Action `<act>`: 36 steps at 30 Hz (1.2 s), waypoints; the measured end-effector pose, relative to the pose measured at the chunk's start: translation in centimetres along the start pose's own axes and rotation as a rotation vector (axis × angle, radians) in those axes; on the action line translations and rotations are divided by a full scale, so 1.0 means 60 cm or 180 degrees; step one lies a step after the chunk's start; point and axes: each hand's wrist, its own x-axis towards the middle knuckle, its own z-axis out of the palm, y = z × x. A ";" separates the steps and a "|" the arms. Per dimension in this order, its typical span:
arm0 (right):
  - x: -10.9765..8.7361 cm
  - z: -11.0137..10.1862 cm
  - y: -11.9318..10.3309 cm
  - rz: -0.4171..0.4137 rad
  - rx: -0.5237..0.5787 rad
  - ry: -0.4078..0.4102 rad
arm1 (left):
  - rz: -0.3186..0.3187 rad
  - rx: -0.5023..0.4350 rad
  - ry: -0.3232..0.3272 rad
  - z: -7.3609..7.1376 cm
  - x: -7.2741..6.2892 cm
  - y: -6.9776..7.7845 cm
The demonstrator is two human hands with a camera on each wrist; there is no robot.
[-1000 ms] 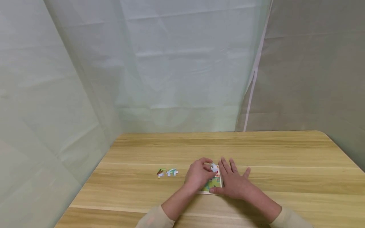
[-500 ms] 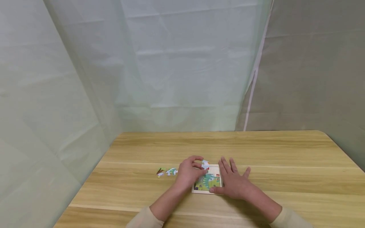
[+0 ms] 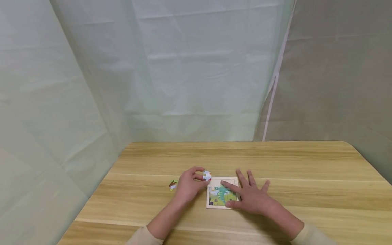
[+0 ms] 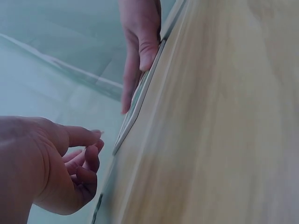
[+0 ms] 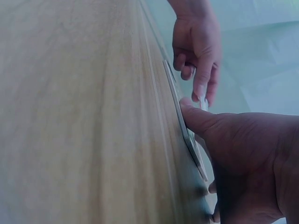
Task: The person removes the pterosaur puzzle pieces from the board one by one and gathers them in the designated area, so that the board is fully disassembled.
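My left hand (image 3: 188,186) pinches a jigsaw piece (image 3: 207,176), white and pale blue with a bit of red, between thumb and fingers. It is held up by the upper left corner of a square wooden puzzle tray (image 3: 215,181). In the tray's lower part a green dinosaur picture (image 3: 221,195) is assembled; bare wood shows along the top. My right hand (image 3: 252,195) lies spread over the tray's right side, thumb at the lower edge and index finger reaching across the picture. In the left wrist view, the left hand's (image 4: 70,163) fingertips meet, the piece mostly hidden.
A loose brown and green jigsaw piece (image 3: 173,184) lies on the wooden table (image 3: 291,163) left of the left hand. Pale sheeting (image 3: 196,85) hangs behind the table's far edge and along its left side.
My left hand has moved left from over the tray, carrying the piece and uncovering the dinosaur picture. It now covers one loose piece. My right index finger has swung inward over the tray.
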 end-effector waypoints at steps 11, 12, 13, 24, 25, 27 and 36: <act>-0.001 0.000 0.000 -0.0019 -0.0004 -0.0045 | -0.0115 0.0129 0.0001 -0.033 -0.008 -0.017; -0.001 0.000 0.000 -0.0016 -0.0008 -0.0046 | -0.0124 0.0168 0.0002 -0.034 -0.009 -0.018; -0.001 0.000 0.000 -0.0016 -0.0015 -0.0043 | -0.0124 0.0212 0.0001 -0.036 -0.009 -0.019; 0.000 0.000 -0.003 0.0006 0.0003 -0.0036 | -0.0173 0.0339 -0.0055 -0.047 -0.020 -0.022; 0.000 0.000 -0.003 0.0008 0.0001 -0.0038 | -0.0175 0.0332 -0.0060 -0.048 -0.021 -0.022; 0.001 0.000 -0.003 0.0011 -0.0003 -0.0037 | -0.0160 0.0366 -0.0063 -0.048 -0.021 -0.023; 0.000 -0.001 -0.002 0.0012 -0.0005 -0.0032 | -0.0009 0.0716 -0.0034 -0.048 -0.024 -0.022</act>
